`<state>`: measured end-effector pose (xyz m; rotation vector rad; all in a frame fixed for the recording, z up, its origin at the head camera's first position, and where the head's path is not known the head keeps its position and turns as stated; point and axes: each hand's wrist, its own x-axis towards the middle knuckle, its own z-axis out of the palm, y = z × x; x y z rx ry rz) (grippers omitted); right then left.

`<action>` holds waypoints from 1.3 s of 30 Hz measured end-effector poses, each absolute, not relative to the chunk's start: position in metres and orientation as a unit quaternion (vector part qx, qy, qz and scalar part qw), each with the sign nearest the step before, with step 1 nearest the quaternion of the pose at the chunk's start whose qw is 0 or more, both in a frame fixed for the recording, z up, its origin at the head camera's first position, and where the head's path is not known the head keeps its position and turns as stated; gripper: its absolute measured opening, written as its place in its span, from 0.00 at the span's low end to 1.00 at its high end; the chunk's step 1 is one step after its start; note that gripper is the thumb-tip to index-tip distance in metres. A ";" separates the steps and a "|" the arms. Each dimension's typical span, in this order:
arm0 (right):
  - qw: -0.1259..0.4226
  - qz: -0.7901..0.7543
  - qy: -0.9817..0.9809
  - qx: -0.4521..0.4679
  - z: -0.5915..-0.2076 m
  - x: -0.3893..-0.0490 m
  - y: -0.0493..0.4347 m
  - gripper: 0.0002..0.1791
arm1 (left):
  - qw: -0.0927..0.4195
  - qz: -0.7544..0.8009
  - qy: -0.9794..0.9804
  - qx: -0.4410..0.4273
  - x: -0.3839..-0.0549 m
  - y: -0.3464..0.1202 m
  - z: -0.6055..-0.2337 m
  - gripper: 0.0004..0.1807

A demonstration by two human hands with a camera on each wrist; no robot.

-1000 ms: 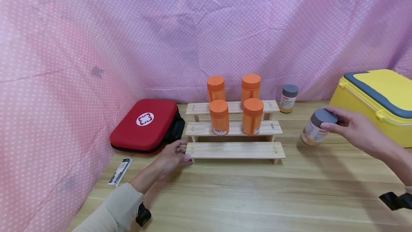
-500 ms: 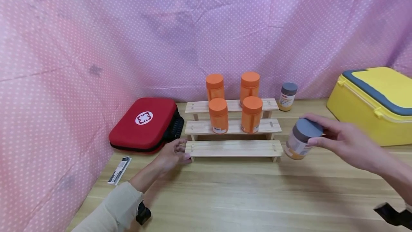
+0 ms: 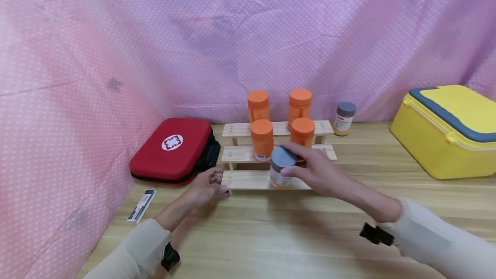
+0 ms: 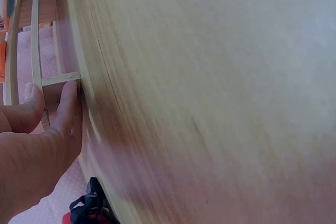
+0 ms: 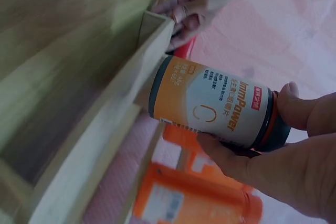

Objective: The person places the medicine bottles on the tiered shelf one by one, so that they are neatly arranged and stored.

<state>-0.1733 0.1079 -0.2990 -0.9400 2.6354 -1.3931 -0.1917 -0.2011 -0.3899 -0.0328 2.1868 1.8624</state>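
A supplement bottle [image 3: 280, 178] with a grey cap and a white-and-orange label is gripped around its cap by my right hand [image 3: 315, 169]. It is over the bottom step of a three-step wooden display rack [image 3: 244, 179]; in the right wrist view the bottle's [image 5: 215, 103] base is right at the step's edge. My left hand [image 3: 204, 187] pinches the left end of that bottom step, thumb on the board and fingers at its leg [image 4: 60, 80]. Orange-capped bottles stand in pairs on the upper steps, including one orange bottle [image 3: 262, 140] on the middle step.
Another grey-capped bottle [image 3: 344, 118] stands behind the rack on the right. A yellow box [image 3: 438, 141] with a grey-edged lid is at the far right. Left of the rack lie a red first-aid case [image 3: 170, 150] and a small white packet [image 3: 142, 205]. A pink dotted cloth [image 3: 193, 46] hangs behind.
My right hand has carried the grey-capped bottle leftward from beside the yellow box to over the bottom step. The left hand has stayed at the rack's end.
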 end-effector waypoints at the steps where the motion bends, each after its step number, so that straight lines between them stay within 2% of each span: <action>1: 0.020 -0.445 0.846 -0.293 -0.301 -0.176 0.101 0.31 | 0.134 0.641 0.756 -0.014 -0.192 -0.201 -0.390 0.30; 8: 0.059 -0.436 0.856 -0.272 -0.310 -0.189 0.076 0.33 | 0.140 0.625 0.767 -0.031 -0.193 -0.202 -0.389 0.29; 17: 0.045 -0.440 0.856 -0.267 -0.313 -0.190 0.075 0.36 | 0.143 0.639 0.756 -0.021 -0.193 -0.203 -0.388 0.29; 26: 0.000 -0.445 0.851 -0.280 -0.317 -0.185 0.080 0.41 | 0.144 0.634 0.760 -0.025 -0.193 -0.203 -0.389 0.30; 30: -0.019 -0.449 0.846 -0.287 -0.315 -0.173 0.095 0.40 | 0.146 0.621 0.769 -0.033 -0.193 -0.202 -0.388 0.30; 34: -0.035 -0.429 0.852 -0.297 -0.315 -0.158 0.120 0.35 | 0.147 0.624 0.767 -0.032 -0.192 -0.202 -0.387 0.29; 39: -0.015 -0.405 0.873 -0.270 -0.317 -0.146 0.158 0.33 | 0.147 0.638 0.755 -0.019 -0.192 -0.202 -0.388 0.29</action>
